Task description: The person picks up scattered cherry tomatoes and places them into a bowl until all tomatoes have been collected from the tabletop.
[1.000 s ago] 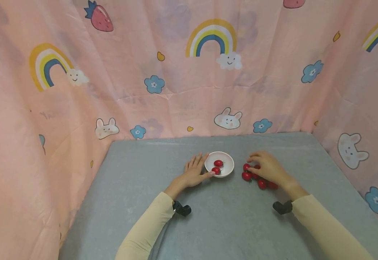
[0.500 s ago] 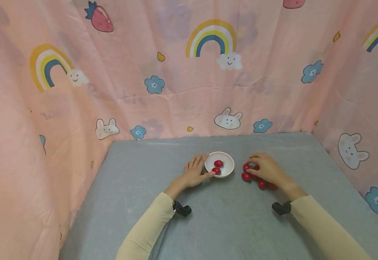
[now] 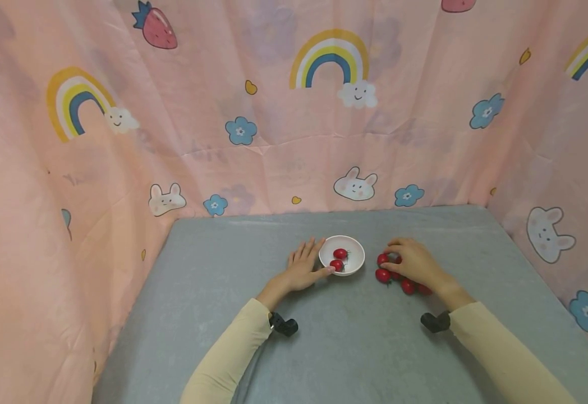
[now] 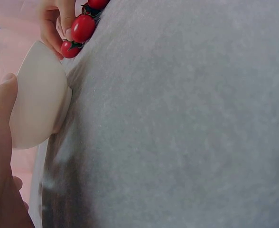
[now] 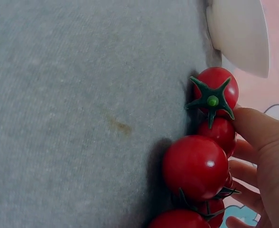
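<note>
A small white bowl [image 3: 328,247] stands on the grey table with two red cherry tomatoes [image 3: 340,254] inside. My left hand [image 3: 300,271] lies along the bowl's left side, fingers spread and straight, its thumb at the near rim. In the left wrist view that thumb touches the outside of the bowl [image 4: 40,99]. Right of the bowl, my right hand [image 3: 415,262] reaches over a cluster of cherry tomatoes [image 3: 408,287], pinching the far-left cherry tomato [image 3: 382,259] between thumb and fingers. Tomatoes with green stalks [image 5: 195,167] crowd below the palm, some hidden by it.
A grey cloth covers the table [image 3: 344,342]. Pink patterned curtains [image 3: 284,168] hang behind it and on both sides. Black wrist cameras [image 3: 285,326] sit at both cuffs.
My right hand has shifted very slightly left, its thumb closing in on the far-left cherry tomato. The left hand and bowl have stayed put.
</note>
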The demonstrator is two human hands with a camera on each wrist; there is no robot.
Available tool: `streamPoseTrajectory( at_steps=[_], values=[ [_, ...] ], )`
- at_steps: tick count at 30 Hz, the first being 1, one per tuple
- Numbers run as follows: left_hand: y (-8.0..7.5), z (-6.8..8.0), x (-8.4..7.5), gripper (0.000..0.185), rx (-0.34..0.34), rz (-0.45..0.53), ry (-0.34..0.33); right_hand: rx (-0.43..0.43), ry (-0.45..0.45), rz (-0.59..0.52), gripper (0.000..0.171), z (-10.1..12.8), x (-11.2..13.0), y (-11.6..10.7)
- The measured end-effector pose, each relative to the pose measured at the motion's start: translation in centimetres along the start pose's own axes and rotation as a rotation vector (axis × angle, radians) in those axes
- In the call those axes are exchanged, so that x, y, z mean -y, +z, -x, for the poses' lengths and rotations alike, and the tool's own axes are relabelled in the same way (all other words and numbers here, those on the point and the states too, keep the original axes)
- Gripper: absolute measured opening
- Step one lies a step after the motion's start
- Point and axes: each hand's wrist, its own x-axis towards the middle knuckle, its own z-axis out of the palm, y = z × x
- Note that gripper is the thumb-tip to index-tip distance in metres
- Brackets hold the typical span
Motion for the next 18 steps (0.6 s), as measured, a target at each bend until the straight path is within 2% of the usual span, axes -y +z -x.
streamPoseTrajectory(
  at_steps=[18],
  values=[
    [-0.14,0.07,-0.05,0.085,0.001,-0.009,0.009,0.001,-0.005,0.025,0.041,-0.32,0.19,0.08]
  ],
)
